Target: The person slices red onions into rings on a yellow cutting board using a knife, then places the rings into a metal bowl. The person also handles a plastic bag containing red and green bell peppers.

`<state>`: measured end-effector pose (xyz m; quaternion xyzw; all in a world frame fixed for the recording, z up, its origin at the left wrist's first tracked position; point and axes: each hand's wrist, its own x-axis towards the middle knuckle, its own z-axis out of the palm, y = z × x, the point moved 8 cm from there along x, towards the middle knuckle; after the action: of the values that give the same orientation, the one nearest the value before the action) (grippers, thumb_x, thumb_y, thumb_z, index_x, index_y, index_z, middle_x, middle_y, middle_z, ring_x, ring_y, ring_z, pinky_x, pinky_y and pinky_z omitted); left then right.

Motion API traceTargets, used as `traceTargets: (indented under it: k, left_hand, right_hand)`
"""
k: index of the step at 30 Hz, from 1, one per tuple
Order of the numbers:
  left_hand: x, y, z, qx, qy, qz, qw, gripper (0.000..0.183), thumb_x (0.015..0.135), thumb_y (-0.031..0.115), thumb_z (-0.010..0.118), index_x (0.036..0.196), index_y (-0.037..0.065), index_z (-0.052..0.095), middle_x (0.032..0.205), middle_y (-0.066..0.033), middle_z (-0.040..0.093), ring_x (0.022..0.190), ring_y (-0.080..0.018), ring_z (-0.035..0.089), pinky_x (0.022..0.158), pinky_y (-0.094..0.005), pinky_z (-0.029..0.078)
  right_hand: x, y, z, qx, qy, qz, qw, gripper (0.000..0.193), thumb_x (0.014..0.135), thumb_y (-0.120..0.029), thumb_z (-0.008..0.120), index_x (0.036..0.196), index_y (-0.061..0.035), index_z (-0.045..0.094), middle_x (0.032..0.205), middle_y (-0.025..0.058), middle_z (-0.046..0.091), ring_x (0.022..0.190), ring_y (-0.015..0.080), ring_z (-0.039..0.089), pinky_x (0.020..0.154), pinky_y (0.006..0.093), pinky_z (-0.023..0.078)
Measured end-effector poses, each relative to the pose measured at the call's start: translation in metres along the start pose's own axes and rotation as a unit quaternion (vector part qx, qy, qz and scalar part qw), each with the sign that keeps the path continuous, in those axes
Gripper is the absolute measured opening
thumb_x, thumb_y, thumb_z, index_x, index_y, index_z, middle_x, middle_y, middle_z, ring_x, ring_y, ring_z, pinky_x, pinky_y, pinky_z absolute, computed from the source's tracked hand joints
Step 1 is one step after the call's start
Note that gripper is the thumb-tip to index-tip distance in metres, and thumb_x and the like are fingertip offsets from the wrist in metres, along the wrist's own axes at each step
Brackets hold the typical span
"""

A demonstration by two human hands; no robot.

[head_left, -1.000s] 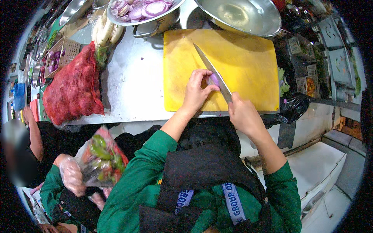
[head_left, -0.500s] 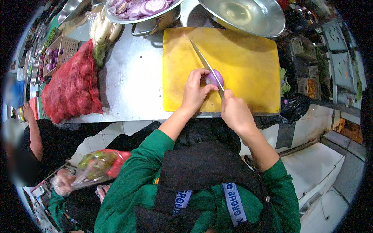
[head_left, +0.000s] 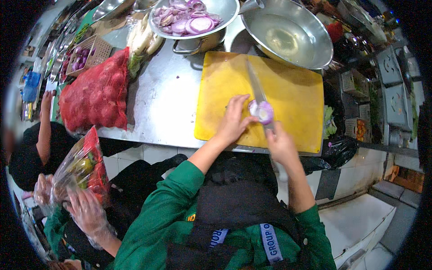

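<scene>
On the yellow cutting board (head_left: 225, 76) lies a peeled red onion (head_left: 266, 113), cut through, its pale ringed face showing on the right part. A smaller pale part sits just left of the knife. My left hand (head_left: 233, 118) curves around this left part, thumb below and fingers above. Closed around the handle of a long kitchen knife (head_left: 255, 83), my right hand (head_left: 282, 143) is at the board's near edge. The blade points away from me and lies along the cut; motion blurs the right hand and knife a little.
Behind the board stand a steel bowl of sliced onion (head_left: 198, 24) on a pot (head_left: 202, 45) and a wide metal basin (head_left: 288, 38). Left are a red mesh sack (head_left: 96, 94) and long pale vegetables (head_left: 144, 38). A co-worker's gloved hands (head_left: 85, 211) hold a plastic bag (head_left: 81, 166).
The knife has gone through the onion, which now shows a cut face and has parted. The co-worker's bag has been raised upright, with both gloved hands now visible. The whole view has shifted.
</scene>
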<state>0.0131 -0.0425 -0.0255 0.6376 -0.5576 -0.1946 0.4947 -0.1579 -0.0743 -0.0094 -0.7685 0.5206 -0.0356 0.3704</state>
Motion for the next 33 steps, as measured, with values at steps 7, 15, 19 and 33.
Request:
traceTargets:
  k: [7, 15, 19, 33]
  left_hand:
    - [0.0, 0.049, 0.03, 0.128, 0.037, 0.08, 0.988, 0.057, 0.078, 0.041, 0.075, 0.125, 0.014, 0.055, 0.129, -0.0184, 0.042, 0.125, -0.0381, 0.037, 0.106, -0.0474, 0.032]
    - [-0.003, 0.012, 0.033, 0.159, 0.007, -0.089, 0.983, 0.063, 0.083, 0.032, 0.074, 0.135, 0.01, 0.046, 0.136, -0.0224, 0.041, 0.127, -0.0426, 0.041, 0.103, -0.0513, 0.038]
    - [-0.008, 0.025, 0.048, 0.277, -0.024, -0.085, 0.957, 0.07, 0.079, 0.031, 0.077, 0.139, 0.016, 0.046, 0.134, -0.0207, 0.044, 0.124, -0.0418, 0.043, 0.101, -0.0518, 0.04]
    - [0.032, 0.027, -0.024, 0.023, 0.292, -0.088, 0.952, 0.061, 0.09, 0.038, 0.064, 0.136, 0.003, 0.045, 0.124, -0.0213, 0.044, 0.119, -0.0337, 0.033, 0.108, -0.043, 0.027]
  right_hand:
    - [0.009, 0.024, 0.007, 0.263, -0.121, 0.057, 0.956, 0.025, 0.096, -0.024, 0.053, 0.11, -0.0029, 0.051, 0.055, 0.0073, 0.055, 0.04, 0.0182, 0.054, 0.04, 0.0352, 0.043]
    - [-0.025, 0.081, -0.028, 0.292, -0.199, 0.109, 0.929, 0.024, 0.095, -0.019, 0.055, 0.112, -0.0029, 0.051, 0.057, 0.004, 0.051, 0.038, 0.0151, 0.05, 0.035, 0.0311, 0.04]
    - [-0.046, 0.13, -0.044, 0.284, -0.301, 0.146, 0.898, 0.022, 0.096, -0.018, 0.054, 0.113, -0.0048, 0.051, 0.06, 0.0014, 0.048, 0.039, 0.0127, 0.046, 0.035, 0.0294, 0.041]
    - [-0.036, 0.043, -0.045, 0.171, -0.261, -0.049, 0.949, 0.024, 0.094, -0.023, 0.058, 0.093, -0.0014, 0.048, 0.053, 0.0103, 0.055, 0.041, 0.018, 0.056, 0.04, 0.0349, 0.045]
